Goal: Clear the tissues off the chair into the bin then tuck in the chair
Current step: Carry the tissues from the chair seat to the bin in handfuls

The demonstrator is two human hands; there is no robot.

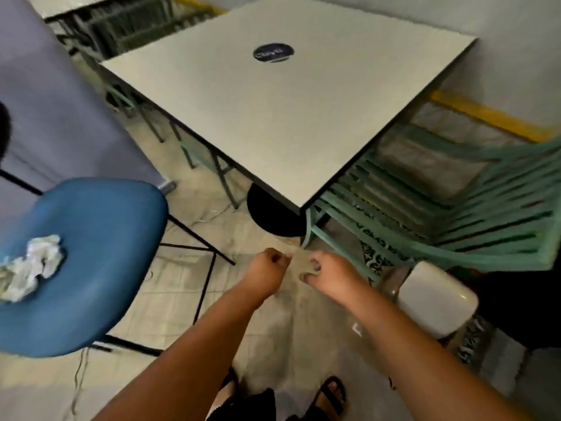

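Note:
A blue padded chair (91, 262) stands at the left, pulled away from the white table (282, 117). Crumpled white tissues (30, 268) lie on the left part of its seat. My left hand (267, 265) and my right hand (328, 268) are close together in front of me, over the floor below the table's near corner and well to the right of the chair. The fingers of both are curled, and they seem to pinch a thin see-through plastic bag (299, 262) that hangs blurred between them. A white lidded bin (437, 299) sits on the floor at the right.
A green slatted chair (455, 214) is tucked under the table's right side, just behind the bin. A grey partition (54, 101) rises at the left behind the blue chair. The table's black round foot (273, 214) stands ahead of my hands. My sandalled feet (331, 393) show below.

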